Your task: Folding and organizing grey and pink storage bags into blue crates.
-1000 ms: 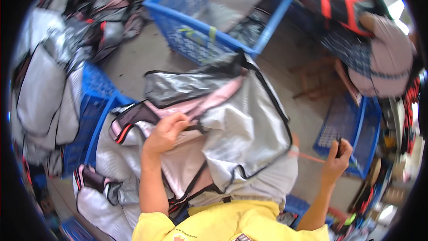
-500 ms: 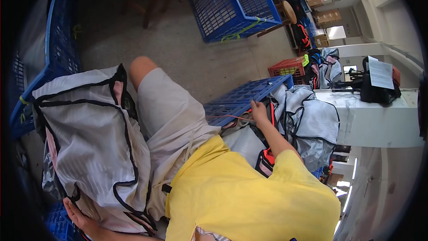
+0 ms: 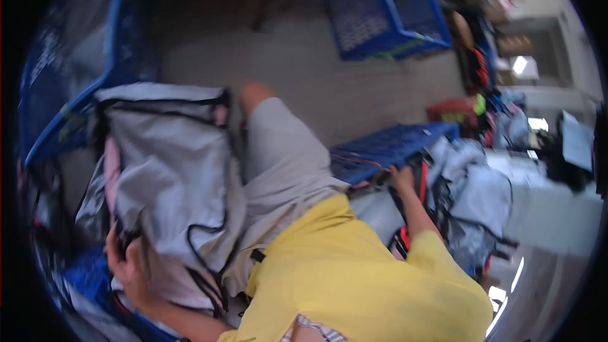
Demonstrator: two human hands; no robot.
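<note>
A large grey fabric bag [image 3: 174,164] with black edging and pink panels lies by my left leg. At its near left edge is my left hand [image 3: 126,269], thumb and fingers curled around the black-trimmed edge. My right hand [image 3: 400,179] is closed beside a blue plastic crate [image 3: 386,145] that holds several grey bags [image 3: 478,193]. A thin reddish cord runs along the crate toward that hand. Blur hides what its fingers hold.
Another blue crate [image 3: 107,44] stands at the far left, and a third crate [image 3: 361,28] on the floor ahead. A red crate [image 3: 449,112] sits further right. Blue material [image 3: 95,272] lies beside my left forearm. Cardboard boxes [image 3: 516,44] are stacked in the background.
The whole view has shifted, placing the scene further right and blurring it. My left hand has moved up along the bag's edge and curled around it. My right hand stays by the crate.
</note>
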